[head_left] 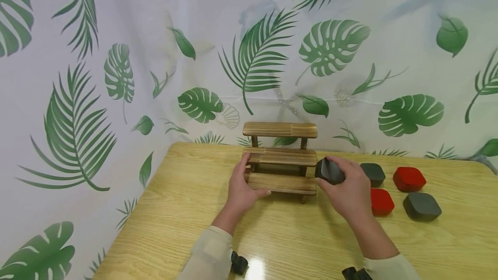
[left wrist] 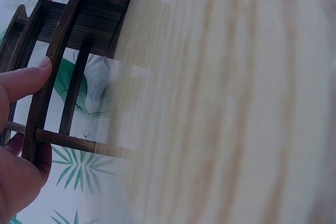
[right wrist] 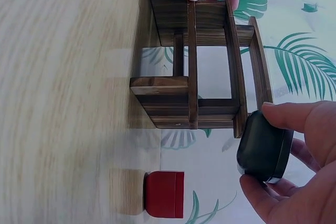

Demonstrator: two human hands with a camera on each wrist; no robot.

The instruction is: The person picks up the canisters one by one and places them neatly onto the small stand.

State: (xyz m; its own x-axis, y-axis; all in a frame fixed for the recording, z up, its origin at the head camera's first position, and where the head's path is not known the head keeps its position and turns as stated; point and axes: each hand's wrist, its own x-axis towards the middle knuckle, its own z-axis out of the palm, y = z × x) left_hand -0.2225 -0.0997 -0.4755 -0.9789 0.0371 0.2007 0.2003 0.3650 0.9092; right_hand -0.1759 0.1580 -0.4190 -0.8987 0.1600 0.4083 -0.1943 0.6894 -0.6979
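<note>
A small three-tier wooden shelf (head_left: 282, 157) stands on the table. My left hand (head_left: 242, 189) grips its left end; in the left wrist view the thumb lies on the front edge of a tier (left wrist: 58, 66) and the fingers curl beneath. Off the shelf's right end, my right hand (head_left: 352, 187) holds a black rounded-square case (head_left: 328, 171) between thumb and fingers. The right wrist view shows this black case (right wrist: 265, 148) raised above the table, tilted, close to a tier's end; I cannot tell whether they touch.
Right of the shelf lie two red cases (head_left: 409, 179) and two dark grey cases (head_left: 422, 206), one red case partly hidden by my right hand. A leaf-patterned cloth (head_left: 268, 111) hangs behind the wooden table (head_left: 186, 176) and along its left side.
</note>
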